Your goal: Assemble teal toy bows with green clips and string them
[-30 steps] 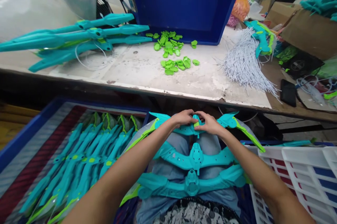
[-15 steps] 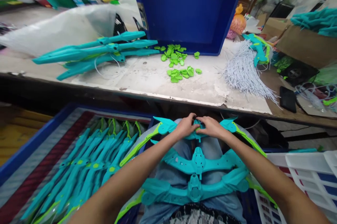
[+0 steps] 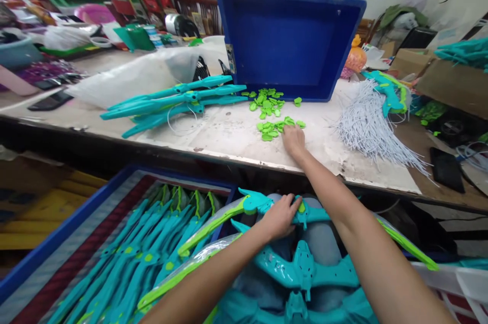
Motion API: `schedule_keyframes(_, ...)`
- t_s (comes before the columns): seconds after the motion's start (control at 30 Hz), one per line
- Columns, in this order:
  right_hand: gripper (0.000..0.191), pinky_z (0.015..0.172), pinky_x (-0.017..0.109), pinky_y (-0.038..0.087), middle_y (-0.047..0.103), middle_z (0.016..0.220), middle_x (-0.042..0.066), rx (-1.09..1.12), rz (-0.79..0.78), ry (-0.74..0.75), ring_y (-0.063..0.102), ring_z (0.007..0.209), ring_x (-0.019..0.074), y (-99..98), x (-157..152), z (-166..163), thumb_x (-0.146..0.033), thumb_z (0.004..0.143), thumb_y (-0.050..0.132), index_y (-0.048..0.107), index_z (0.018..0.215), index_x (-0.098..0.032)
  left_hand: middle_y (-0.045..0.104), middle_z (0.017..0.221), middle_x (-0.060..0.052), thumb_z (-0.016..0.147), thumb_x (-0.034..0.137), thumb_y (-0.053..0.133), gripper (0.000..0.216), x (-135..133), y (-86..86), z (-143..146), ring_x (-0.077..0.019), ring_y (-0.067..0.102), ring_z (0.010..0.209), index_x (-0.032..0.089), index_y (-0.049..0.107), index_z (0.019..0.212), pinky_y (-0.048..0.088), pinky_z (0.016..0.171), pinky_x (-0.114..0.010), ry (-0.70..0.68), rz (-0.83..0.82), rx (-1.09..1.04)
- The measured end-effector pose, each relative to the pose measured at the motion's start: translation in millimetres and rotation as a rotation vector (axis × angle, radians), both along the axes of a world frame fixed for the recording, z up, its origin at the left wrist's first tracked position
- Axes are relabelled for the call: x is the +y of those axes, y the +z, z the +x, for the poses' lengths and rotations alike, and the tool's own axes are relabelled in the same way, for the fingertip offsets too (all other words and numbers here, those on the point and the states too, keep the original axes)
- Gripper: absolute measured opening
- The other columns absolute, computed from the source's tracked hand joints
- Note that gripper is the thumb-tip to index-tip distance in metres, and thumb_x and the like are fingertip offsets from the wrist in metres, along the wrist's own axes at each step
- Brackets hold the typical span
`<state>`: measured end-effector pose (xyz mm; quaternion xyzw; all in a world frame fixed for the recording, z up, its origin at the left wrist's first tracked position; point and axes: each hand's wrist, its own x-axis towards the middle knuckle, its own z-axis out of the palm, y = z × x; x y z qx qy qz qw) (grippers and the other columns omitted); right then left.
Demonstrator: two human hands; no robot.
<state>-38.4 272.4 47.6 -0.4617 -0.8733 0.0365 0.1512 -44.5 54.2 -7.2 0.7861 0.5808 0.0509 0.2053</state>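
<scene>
Across my lap lies a teal toy bow (image 3: 318,215) with lime-green limbs, and my left hand (image 3: 281,216) grips it near its middle. A small green cap (image 3: 302,207) shows on the bow's centre, just right of those fingers. My right hand (image 3: 293,140) reaches onto the table, its closed fingertips in a small pile of flat green plastic pieces (image 3: 270,130). Whether they pinch one is hidden. A second toy bow (image 3: 305,265) and a third (image 3: 297,306) rest nearer my body, without green caps at their centres.
On the left, a blue-rimmed crate (image 3: 114,182) holds several finished-looking bows (image 3: 131,250). The table (image 3: 229,138) carries a stack of teal bow parts (image 3: 179,98), more green pieces (image 3: 267,103), a tipped blue bin (image 3: 285,44), white ties (image 3: 366,121) and a phone (image 3: 447,169).
My right hand has left the bow and moved up to the green pieces on the table. My left hand stays on the bow. The view has tilted upward.
</scene>
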Motion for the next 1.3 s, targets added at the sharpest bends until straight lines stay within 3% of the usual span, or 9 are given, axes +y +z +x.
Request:
schedule_keyframes(0.1,0.033,0.091,0.039,0.04,0.067,0.11,0.015,-0.024,-0.002,-0.026,0.052,0.108,0.0278,5.8,-6.0,8.7,-0.013,0.091,0.04,0.064,0.114,-0.013,0.057,0.123,-0.014,0.078,0.024,0.062,0.055,9.8,15.9,-12.7,-0.029,0.055,0.112,0.018,0.052,0.132,0.047,0.091,-0.037,-0.042,-0.016,-0.084)
schedule_keyframes(0.23,0.031,0.085,0.037,0.043,0.068,0.104,0.014,-0.115,0.011,-0.022,0.054,0.101,0.0289,13.0,-35.2,58.9,-0.02,0.088,0.05,0.065,0.115,-0.018,0.069,0.103,-0.009,0.083,0.032,0.059,0.036,22.5,24.6,-25.2,-0.0244,0.064,0.094,0.016,0.065,0.114,0.046,0.082,-0.029,-0.039,-0.14,-0.281)
schedule_keyframes(0.4,0.022,0.084,0.038,0.045,0.068,0.092,0.013,-0.165,0.023,0.175,0.056,0.094,0.0276,6.8,-61.7,128.3,-0.023,0.087,0.055,0.071,0.101,-0.017,0.071,0.091,-0.004,0.079,0.042,0.063,0.038,44.4,4.7,-23.0,-0.0193,0.062,0.08,0.014,0.07,0.104,0.042,0.068,-0.023,-0.149,-0.401,-0.514)
schedule_keyframes(0.53,0.019,0.092,0.04,0.045,0.066,0.116,0.012,0.016,0.012,0.449,0.055,0.108,0.0254,-1.1,-40.9,145.6,-0.017,0.083,0.059,0.069,0.099,-0.019,0.069,0.084,-0.003,0.075,0.052,0.064,0.047,58.3,-9.9,-18.1,-0.0177,0.057,0.076,0.012,0.073,0.097,0.041,0.068,-0.024,-0.123,-0.544,-0.639)
schedule_keyframes(0.6,0.016,0.091,0.041,0.046,0.068,0.114,0.01,0.087,-0.027,0.504,0.058,0.105,0.0243,-2.3,-33.4,146.8,-0.016,0.083,0.059,0.069,0.096,-0.019,0.067,0.079,-0.002,0.073,0.057,0.065,0.051,60.6,-11.8,-17.5,-0.0166,0.055,0.073,0.011,0.073,0.095,0.041,0.066,-0.025,-0.1,-0.582,-0.651)
schedule_keyframes(0.7,0.013,0.089,0.042,0.046,0.071,0.106,0.01,0.179,-0.001,0.5,0.06,0.099,0.0244,-2.9,-52.8,154.7,-0.023,0.085,0.059,0.069,0.093,-0.019,0.065,0.074,-0.002,0.072,0.057,0.065,0.051,60.1,-11.2,-17.7,-0.0153,0.053,0.068,0.011,0.074,0.091,0.04,0.064,-0.025,-0.059,-0.622,-0.68)
schedule_keyframes(0.97,0.023,0.079,0.041,0.046,0.071,0.112,0.008,0.101,-0.019,0.507,0.06,0.1,0.0255,-41.0,-189.9,209.0,-0.027,0.093,0.05,0.07,0.102,-0.022,0.064,0.066,0.0,0.068,0.051,0.07,0.043,58.0,-13.2,-12.6,-0.0137,0.053,0.062,0.012,0.073,0.086,0.04,0.062,-0.024,0.037,-0.703,-0.778)
schedule_keyframes(1.1,0.024,0.081,0.043,0.047,0.07,0.115,0.009,0.111,0.004,0.425,0.061,0.103,0.0259,-60.4,-203.2,211.0,-0.026,0.094,0.049,0.071,0.103,-0.023,0.065,0.066,-0.002,0.069,0.053,0.068,0.047,56.6,-11.8,-11.3,-0.0147,0.054,0.061,0.011,0.072,0.089,0.041,0.061,-0.026,0.027,-0.759,-0.8)
schedule_keyframes(1.3,0.021,0.089,0.045,0.044,0.069,0.117,0.006,0.166,-0.019,0.336,0.057,0.113,0.0269,-71.1,-207.1,204.3,-0.026,0.092,0.051,0.07,0.101,-0.025,0.062,0.072,0.0,0.064,0.055,0.071,0.051,55.0,-7.0,-12.6,-0.0143,0.051,0.069,0.01,0.071,0.089,0.037,0.063,-0.024,-0.08,-0.546,-0.63)
